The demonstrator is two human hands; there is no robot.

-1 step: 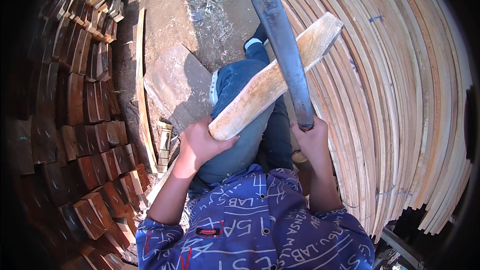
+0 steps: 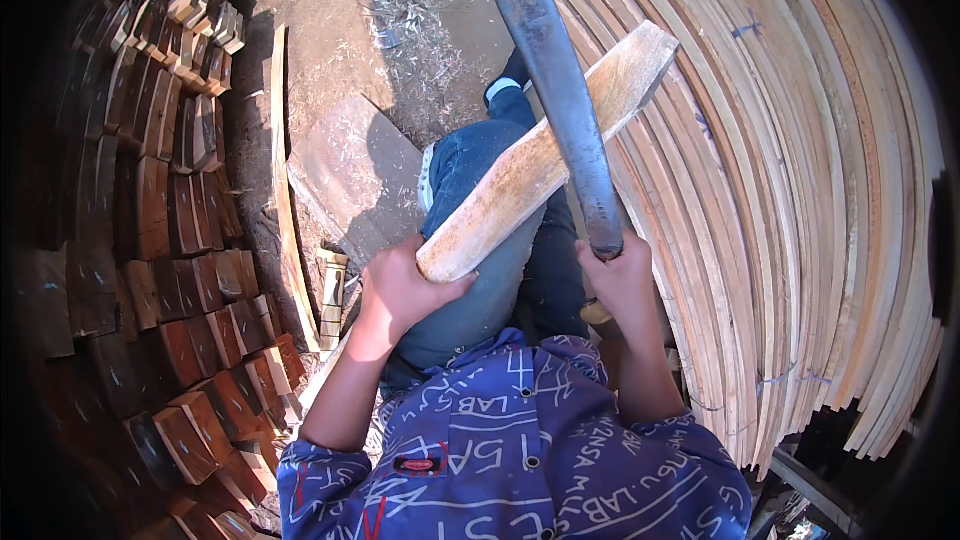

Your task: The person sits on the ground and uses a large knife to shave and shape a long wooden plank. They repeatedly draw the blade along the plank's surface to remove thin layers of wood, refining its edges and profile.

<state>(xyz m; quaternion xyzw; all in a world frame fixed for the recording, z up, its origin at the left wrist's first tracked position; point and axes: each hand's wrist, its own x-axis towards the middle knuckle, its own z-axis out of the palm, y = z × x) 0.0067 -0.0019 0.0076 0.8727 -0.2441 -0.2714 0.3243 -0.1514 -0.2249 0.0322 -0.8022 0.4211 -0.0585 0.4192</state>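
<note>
My left hand (image 2: pixel 398 285) is closed around the near end of a pale, roughly hewn piece of wood (image 2: pixel 497 192). The piece slants up to the right above my jeans-clad legs and has a cut, angled far end. In my right hand (image 2: pixel 624 280) is a machete (image 2: pixel 555 70), its broad dark blade pointing up and slightly left. The blade crosses over the wood in this view; whether the two touch, I cannot tell. My fingers hide most of the machete's handle, and a light brown butt end shows below them.
Stacked wooden blocks (image 2: pixel 190 340) line the left side. Long bundled strips of wood (image 2: pixel 760 200) fill the right. On the ground lie a flat board (image 2: pixel 345 160), a thin lath (image 2: pixel 281 150), wood shavings (image 2: pixel 405 0) and a pale banded object (image 2: pixel 331 290).
The view has shifted slightly. The machete and wood appear a little further left and remain in the same hands.
</note>
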